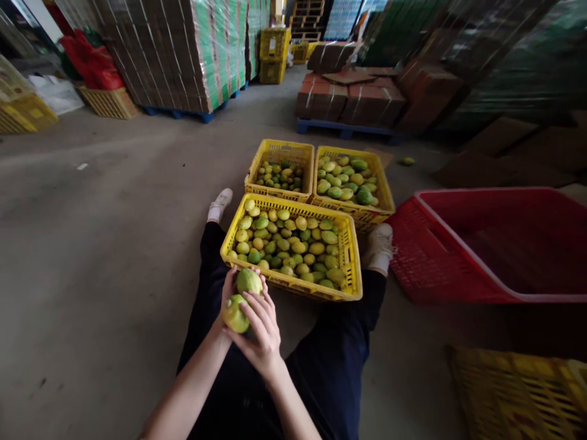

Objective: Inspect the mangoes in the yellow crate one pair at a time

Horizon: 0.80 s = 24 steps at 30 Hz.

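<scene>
Two yellow-green lemons are held close together between my hands, just short of the front crate. My left hand (227, 292) is closed around the upper lemon (249, 280) from behind and the left, most of its fingers hidden. From the right, my right hand (262, 327) is closed on the lower lemon (235, 313), its fingers lying over the fruit's side. Right beyond the hands, a yellow crate (354, 260) between my legs holds many yellow and green lemons (298, 247).
Behind it stand a yellow crate (257, 160) of small lemons and another crate (384, 189) of larger green ones. A red crate (424, 260) is at the right, a yellow crate (513, 379) lower right. Cartons (321, 98) on a blue pallet and wrapped stacks (156, 55) are farther back.
</scene>
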Available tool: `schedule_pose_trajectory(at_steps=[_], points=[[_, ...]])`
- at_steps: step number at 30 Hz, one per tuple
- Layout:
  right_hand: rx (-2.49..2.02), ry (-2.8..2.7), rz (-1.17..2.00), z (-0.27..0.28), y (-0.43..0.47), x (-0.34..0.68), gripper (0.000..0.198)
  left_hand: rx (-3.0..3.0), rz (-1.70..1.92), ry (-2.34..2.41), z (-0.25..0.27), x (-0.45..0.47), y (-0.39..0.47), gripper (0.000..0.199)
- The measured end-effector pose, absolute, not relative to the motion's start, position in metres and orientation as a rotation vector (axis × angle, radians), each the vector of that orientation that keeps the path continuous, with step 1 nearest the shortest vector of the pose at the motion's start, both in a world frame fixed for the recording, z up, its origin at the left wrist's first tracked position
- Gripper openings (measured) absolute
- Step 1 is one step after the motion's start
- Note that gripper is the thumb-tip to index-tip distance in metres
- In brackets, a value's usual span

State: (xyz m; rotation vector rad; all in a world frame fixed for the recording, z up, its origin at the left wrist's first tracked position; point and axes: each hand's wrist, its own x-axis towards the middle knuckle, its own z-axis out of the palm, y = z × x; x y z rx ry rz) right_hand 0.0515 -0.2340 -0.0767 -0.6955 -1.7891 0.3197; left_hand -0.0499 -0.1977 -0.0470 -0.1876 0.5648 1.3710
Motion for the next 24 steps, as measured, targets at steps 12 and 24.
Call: schedule_pose_trajectory(at_steps=[12, 24], points=[[-0.775, -1.411, 0.767, -0.060, -0.197, 0.103, 0.059, 0.734, 1.704, 0.757, -0.015, -0.061, -0.180, 0.034], [-0.782, -1.449, 0.821, -0.063, -0.201, 0.105, 0.056, 0.837, 1.649, 0.858, -0.010, -0.064, -0.184, 0.039]])
